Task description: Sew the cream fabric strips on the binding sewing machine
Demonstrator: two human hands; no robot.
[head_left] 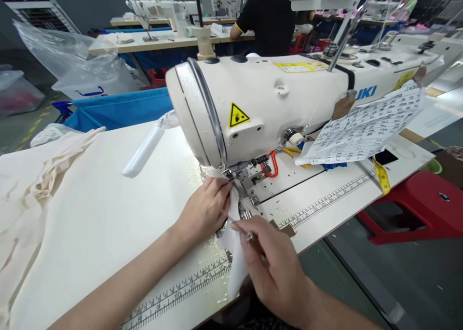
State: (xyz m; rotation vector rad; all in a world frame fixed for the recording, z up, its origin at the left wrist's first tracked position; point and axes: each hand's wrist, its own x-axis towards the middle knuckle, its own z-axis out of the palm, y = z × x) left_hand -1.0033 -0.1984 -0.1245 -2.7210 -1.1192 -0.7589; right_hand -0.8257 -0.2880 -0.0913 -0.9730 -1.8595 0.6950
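Observation:
A white sewing machine spans the middle of the view, its needle and presser foot area low at the left end. Right beside the foot is my left hand, fingers bunched together on the edge of a white fabric strip. The strip runs from under the foot toward me and hangs over the table's front edge. My right hand is closed around a thin metal tool, its tip over the strip. The tool's exact kind is unclear, and its rear part is hidden in the palm.
Cream fabric lies on the left of the table, near a white plastic-wrapped piece. Handwritten paper hangs from the machine. A red stool stands right; a blue cloth bin is behind. A person sits farther back.

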